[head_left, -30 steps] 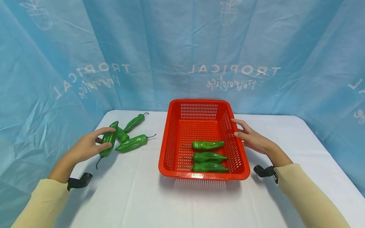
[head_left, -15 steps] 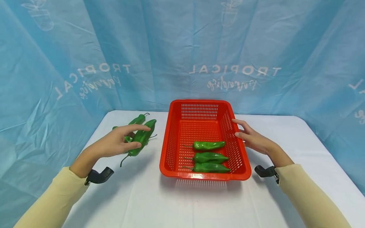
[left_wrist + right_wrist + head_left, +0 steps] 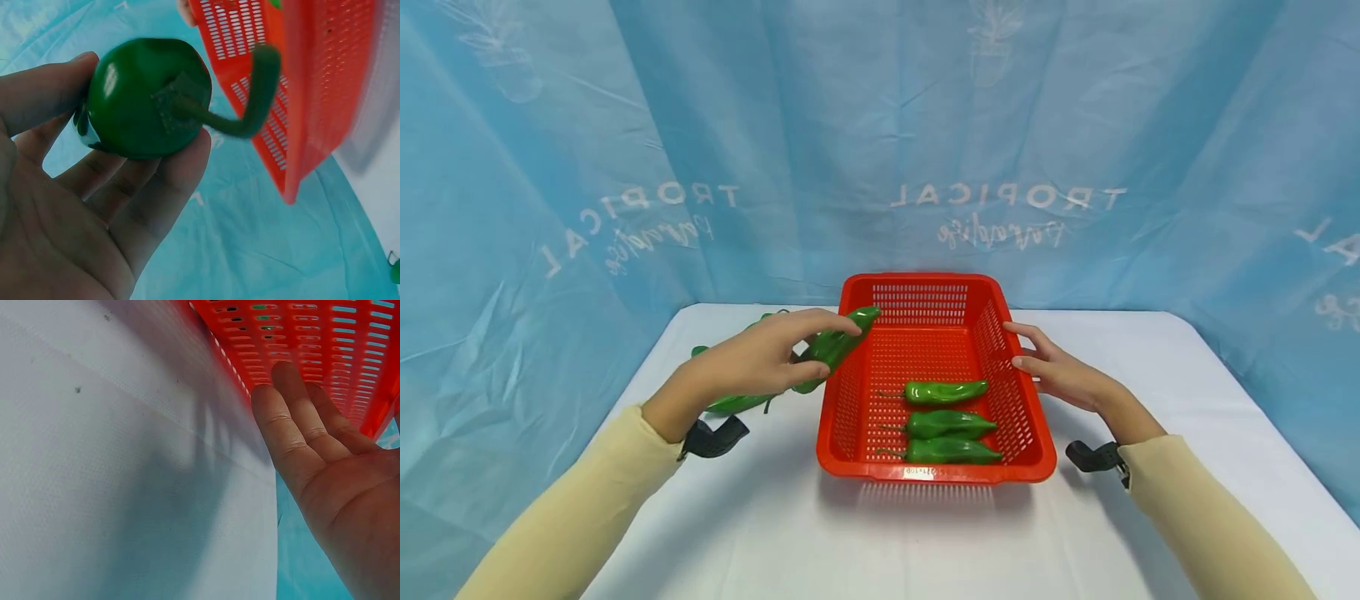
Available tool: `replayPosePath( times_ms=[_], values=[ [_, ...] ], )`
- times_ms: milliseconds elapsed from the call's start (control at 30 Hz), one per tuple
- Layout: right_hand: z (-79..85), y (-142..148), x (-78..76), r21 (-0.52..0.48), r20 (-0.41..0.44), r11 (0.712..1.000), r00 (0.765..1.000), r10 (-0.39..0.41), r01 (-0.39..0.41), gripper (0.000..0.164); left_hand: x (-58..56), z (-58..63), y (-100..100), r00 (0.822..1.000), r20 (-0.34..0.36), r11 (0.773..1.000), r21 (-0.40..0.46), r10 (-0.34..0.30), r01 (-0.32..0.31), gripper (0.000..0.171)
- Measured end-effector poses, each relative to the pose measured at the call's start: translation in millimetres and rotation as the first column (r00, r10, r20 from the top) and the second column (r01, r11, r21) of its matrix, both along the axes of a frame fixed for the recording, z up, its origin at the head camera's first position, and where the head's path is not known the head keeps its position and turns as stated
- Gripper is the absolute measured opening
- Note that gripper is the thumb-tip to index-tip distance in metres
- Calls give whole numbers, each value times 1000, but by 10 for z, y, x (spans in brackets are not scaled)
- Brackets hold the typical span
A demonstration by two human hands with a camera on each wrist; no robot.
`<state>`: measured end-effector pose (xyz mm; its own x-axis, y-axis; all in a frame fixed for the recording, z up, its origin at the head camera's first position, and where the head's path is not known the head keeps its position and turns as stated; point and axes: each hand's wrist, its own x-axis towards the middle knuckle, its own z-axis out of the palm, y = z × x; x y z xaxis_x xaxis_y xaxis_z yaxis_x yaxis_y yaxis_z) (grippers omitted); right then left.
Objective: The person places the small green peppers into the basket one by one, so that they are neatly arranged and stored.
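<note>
In the head view my left hand [image 3: 775, 350] pinches a long green pepper [image 3: 842, 343] between thumb and fingers, at the left rim of a red plastic basket [image 3: 828, 417]. The left wrist view shows this pepper [image 3: 147, 94] stem-end on, its curved stem toward the camera. Three green peppers [image 3: 951, 425] lie side by side in the basket's near half. My right hand [image 3: 1060, 367] touches the basket's right side; index fingertip and thumb are at the rim. In the right wrist view, its other fingers [image 3: 290, 434] extend almost straight against the slotted outer wall.
More green peppers [image 3: 733, 405] lie on the white-covered table [image 3: 760, 517] at the left, partly hidden behind my left hand and forearm. A blue printed curtain [image 3: 820, 125] hangs behind the table and along its sides.
My left hand has carried the held pepper rightward from the pile on the left to the basket's left rim. The right hand has stayed at the basket's right side.
</note>
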<state>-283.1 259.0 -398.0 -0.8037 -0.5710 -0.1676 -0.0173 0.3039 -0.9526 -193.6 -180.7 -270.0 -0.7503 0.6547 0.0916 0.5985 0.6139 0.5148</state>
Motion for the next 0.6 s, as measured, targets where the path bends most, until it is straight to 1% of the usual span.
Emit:
replayPosePath(
  times_ms=[100, 200, 333, 433, 467, 533, 600],
  values=[
    [-20, -1, -1, -3, -13, 1000, 1000, 2, -2, 69, -56, 36, 117, 1000, 23, 1000, -15, 3, -2, 51],
    [-39, 10, 3, -8, -20, 1000, 1000, 4, -4, 69, -158, 27, 228, 999, 39, 999, -19, -29, 30, 50],
    [-28, 14, 12, -3, -24, 1000, 1000, 7, -8, 68, -337, -34, 367, 997, -13, 994, -82, -78, 77, 49],
    [-11, 6, 7, 3, -21, 1000, 1000, 6, -6, 67, -468, -81, 479, 996, -34, 987, -136, -87, 82, 50],
    [-8, 4, 3, 5, -19, 1000, 1000, 6, -6, 67, -506, -93, 519, 995, -31, 986, -145, -90, 84, 51],
    [-6, 5, -2, 6, -14, 1000, 1000, 7, -7, 67, -584, -127, 605, 996, -2, 984, -153, -89, 88, 50],
    [-2, 16, 2, 8, -15, 1000, 1000, 4, -4, 68, -664, -170, 697, 996, 5, 979, -180, -93, 93, 51]
  ],
)
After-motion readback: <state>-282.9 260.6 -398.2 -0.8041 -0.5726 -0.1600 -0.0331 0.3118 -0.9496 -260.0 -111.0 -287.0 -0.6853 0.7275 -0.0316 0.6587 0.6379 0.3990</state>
